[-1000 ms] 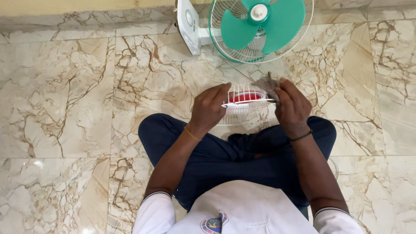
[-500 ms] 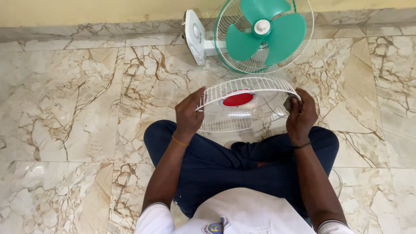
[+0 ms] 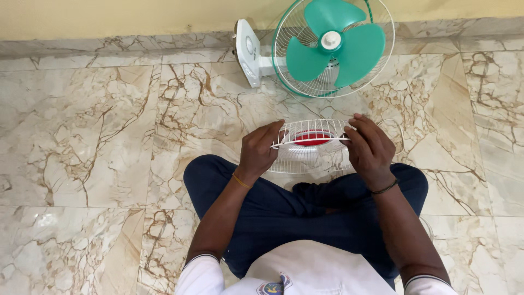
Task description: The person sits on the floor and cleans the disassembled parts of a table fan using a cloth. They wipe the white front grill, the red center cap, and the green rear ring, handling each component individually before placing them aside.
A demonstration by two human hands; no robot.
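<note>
Both hands gripped white fan guard [image 3: 311, 143] over our lap: left hand [image 3: 261, 148], right hand [image 3: 371, 150]. We had tilted guard nearly edge-on since moment before; cloth no longer visible. Green fan [image 3: 333, 46] lay on floor beyond.

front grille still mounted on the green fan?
No, the white wire grille is off the green fan, held between the left hand and right hand above the lap.

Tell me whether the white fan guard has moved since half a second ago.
Yes. The white fan guard, held between the left hand and right hand, has tipped more edge-on, showing narrower against the dark trousers.
</note>
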